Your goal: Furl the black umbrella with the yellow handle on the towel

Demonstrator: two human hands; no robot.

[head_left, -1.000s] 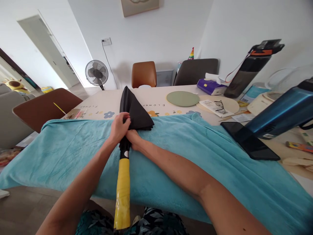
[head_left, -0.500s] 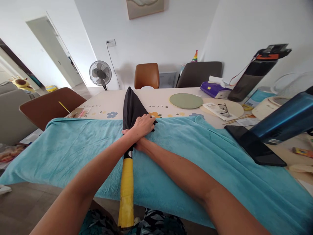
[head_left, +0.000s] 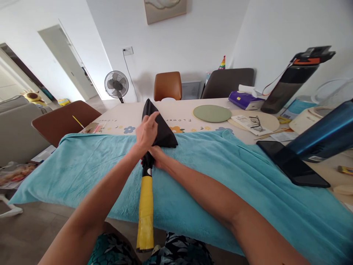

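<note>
Head view shows a pale cream worktop printed with flowers and lettering, its near part covered by a turquoise plush blanket that hangs over the near edge. At the middle, a folded black-fabric umbrella with a yellow-wrapped handle runs from near to far, its narrow black end pointing to the far side and its handle reaching past the near edge. The right hand is closed round it at the base of the black fabric; the left hand is over the fabric just beyond, fingers partly bent, and whether they pinch it I cannot tell.

Farther right are a flat sage-green oval mat, a purple tissue box and a smoky dark bottle with an orange-banded lid. Thin-framed glasses rest on a white printed sheet. Nearer on the right, a black flat phone lies beside a metallic blue bottle.

Along the far side stand a tan leather-look chair and a dark grey chair; a round grey fan stands farther left, before white walls.
</note>
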